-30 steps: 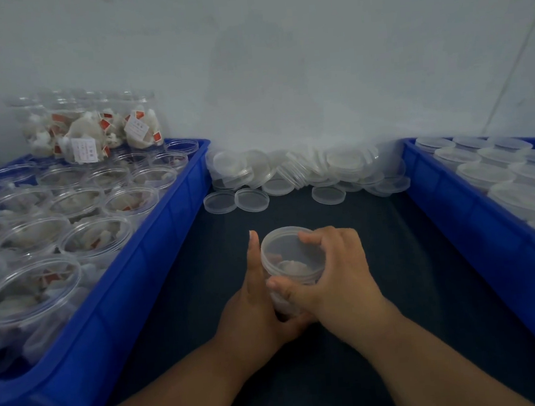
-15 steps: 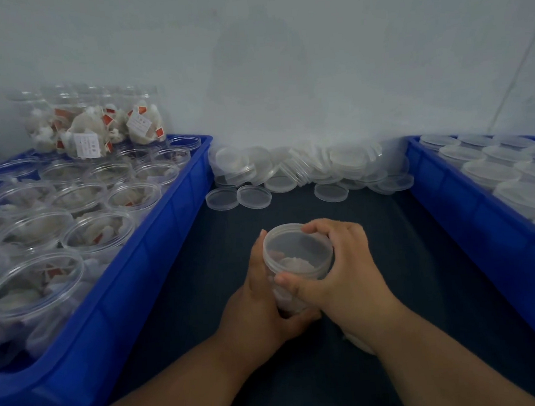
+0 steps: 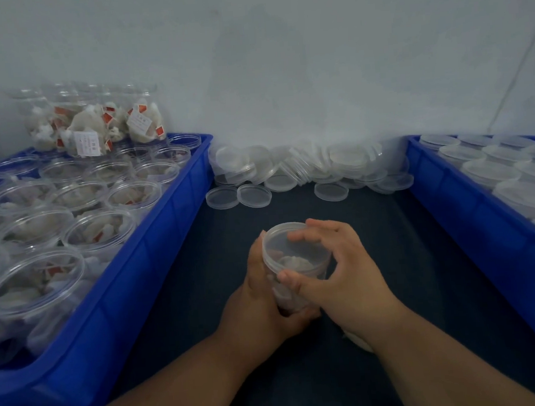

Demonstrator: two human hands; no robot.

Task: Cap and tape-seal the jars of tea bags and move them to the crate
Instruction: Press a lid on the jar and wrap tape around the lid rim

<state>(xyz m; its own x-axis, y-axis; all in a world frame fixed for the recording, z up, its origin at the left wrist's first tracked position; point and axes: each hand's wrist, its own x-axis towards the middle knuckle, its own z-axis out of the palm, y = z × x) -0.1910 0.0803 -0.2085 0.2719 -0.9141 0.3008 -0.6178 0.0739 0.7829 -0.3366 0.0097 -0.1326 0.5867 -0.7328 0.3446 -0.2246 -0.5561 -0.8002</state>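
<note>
At nine o'clock a blue crate (image 3: 154,243) holds the open jars (image 3: 35,282), packed mouth-up with tea bags inside. Judging from that, this is the supply side, set within easy reach of the left hand. At about ten o'clock more filled jars (image 3: 93,126) stand stacked on top of them against the wall. Their tea bags carry small white tags (image 3: 86,143) and red ones. There is print on the white tags, but it is too small to read, and no brand can be made out.

At twelve o'clock a heap of loose lids (image 3: 305,167) lies on the dark mat (image 3: 202,288), straight ahead of the work spot so either hand can take one.

At six o'clock the jar (image 3: 286,297) being worked on stands upright on the mat. The left hand (image 3: 261,302) wraps its body with curled fingers, apparently to stop it turning. The right hand (image 3: 345,270) grasps the lid (image 3: 282,249) from above, thumb on the near rim and fingers curved over the far rim. That looks like seating or twisting it home. Capping looks nearly done, and no tape shows on the jar.

A pale object (image 3: 357,343) peeks out under the right wrist. It may be the tape, though too little shows to say.

At three o'clock a second crate (image 3: 472,218) holds capped jars (image 3: 487,169), likely the destination.
</note>
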